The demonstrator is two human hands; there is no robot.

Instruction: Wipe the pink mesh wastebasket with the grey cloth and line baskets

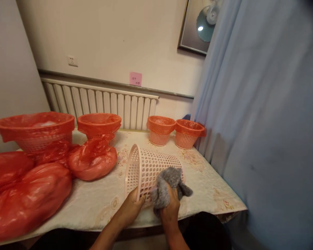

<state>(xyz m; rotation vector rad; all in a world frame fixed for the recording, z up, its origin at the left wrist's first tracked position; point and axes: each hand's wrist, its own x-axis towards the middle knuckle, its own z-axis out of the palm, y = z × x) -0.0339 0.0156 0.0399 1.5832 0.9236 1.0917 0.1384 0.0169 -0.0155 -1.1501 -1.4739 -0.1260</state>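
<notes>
A pink perforated plastic wastebasket lies on its side near the table's front edge, its mouth facing left. My left hand is closed on the basket's rim at the lower front, thumb outside and the other fingers partly hidden. In my right hand is a bunched grey cloth, pressed against the outside of the basket's wall toward its base. Part of the cloth hangs loose to the right of the hand.
Several pink baskets lined with red bags stand along the back, among them a wide basket at left. Full red plastic bags cover the table's left side. A blue curtain hangs at right; a white radiator lines the wall.
</notes>
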